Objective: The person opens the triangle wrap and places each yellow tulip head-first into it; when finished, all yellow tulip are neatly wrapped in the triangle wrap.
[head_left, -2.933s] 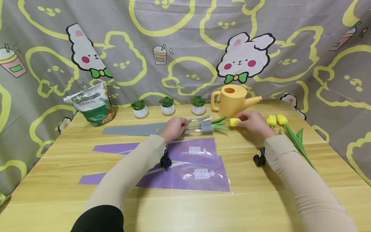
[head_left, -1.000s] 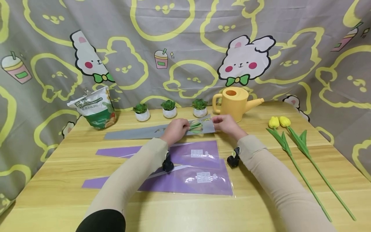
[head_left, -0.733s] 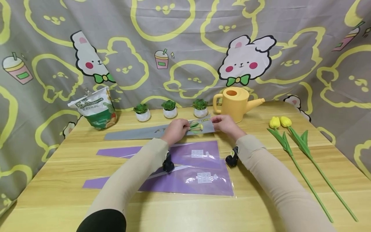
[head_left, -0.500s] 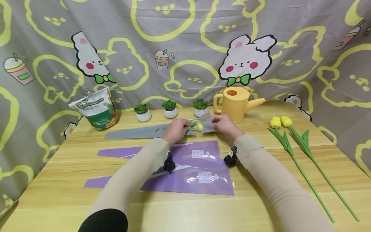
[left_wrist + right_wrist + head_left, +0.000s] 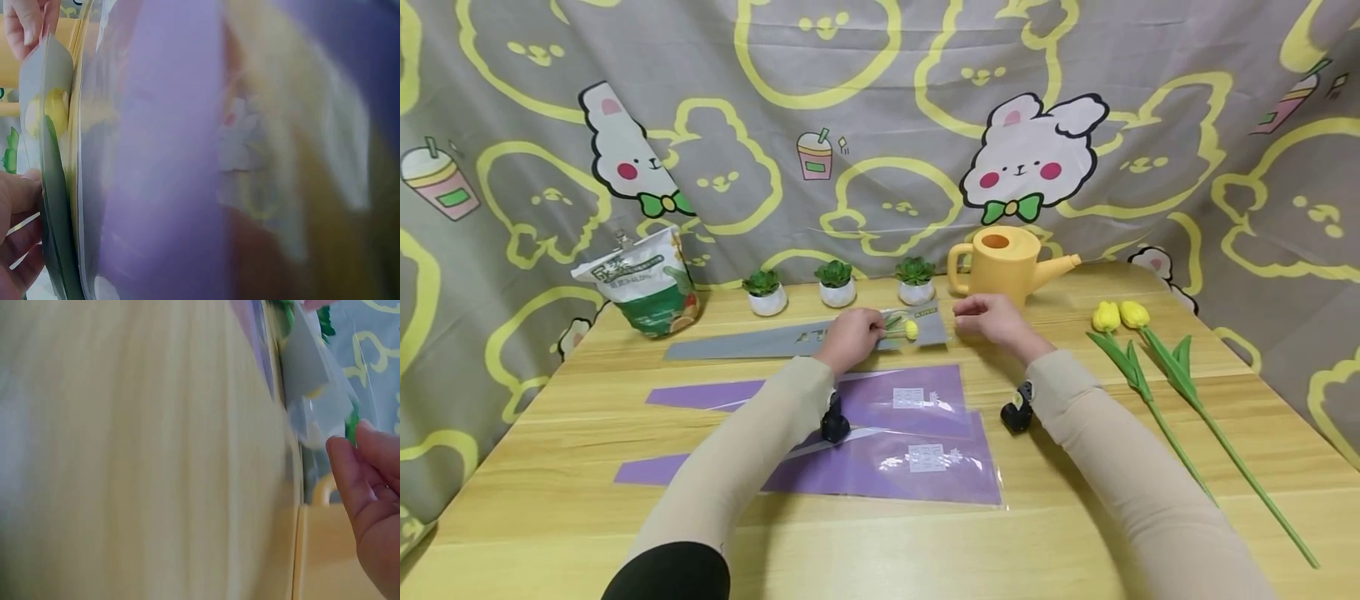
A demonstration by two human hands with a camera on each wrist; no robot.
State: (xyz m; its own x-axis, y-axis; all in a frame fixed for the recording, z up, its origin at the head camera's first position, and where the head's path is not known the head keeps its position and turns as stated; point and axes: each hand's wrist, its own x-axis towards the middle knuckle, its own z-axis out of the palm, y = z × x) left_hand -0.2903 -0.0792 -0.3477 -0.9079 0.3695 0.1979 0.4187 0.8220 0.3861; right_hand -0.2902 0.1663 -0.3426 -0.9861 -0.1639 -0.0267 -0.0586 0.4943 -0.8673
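Note:
A long grey flower sleeve (image 5: 741, 343) with a clear window lies across the back of the table. Inside its wide end shows a yellow tulip (image 5: 912, 330), bloom pointing right, green leaves behind it. My left hand (image 5: 848, 340) pinches the sleeve just below the bloom; in the left wrist view its thumb and fingers (image 5: 24, 190) press the sleeve around the leaves. Just off the sleeve's mouth is my right hand (image 5: 996, 320), holding nothing. The right wrist view shows that hand's thumb and forefinger (image 5: 347, 465) close to the sleeve's edge (image 5: 306, 369).
Two purple sleeves (image 5: 925, 379) (image 5: 970, 475) lie nearer me. Two yellow tulips (image 5: 1106, 317) (image 5: 1135, 315) lie at the right. Behind stand a yellow watering can (image 5: 1003, 271), several small potted succulents (image 5: 837, 290) and a clipped bag (image 5: 651, 287).
The tulip, its bloom first outside in my right hand, has slid left until the bloom sits within the sleeve. My right hand has let go of the sleeve's mouth. My left hand keeps its place.

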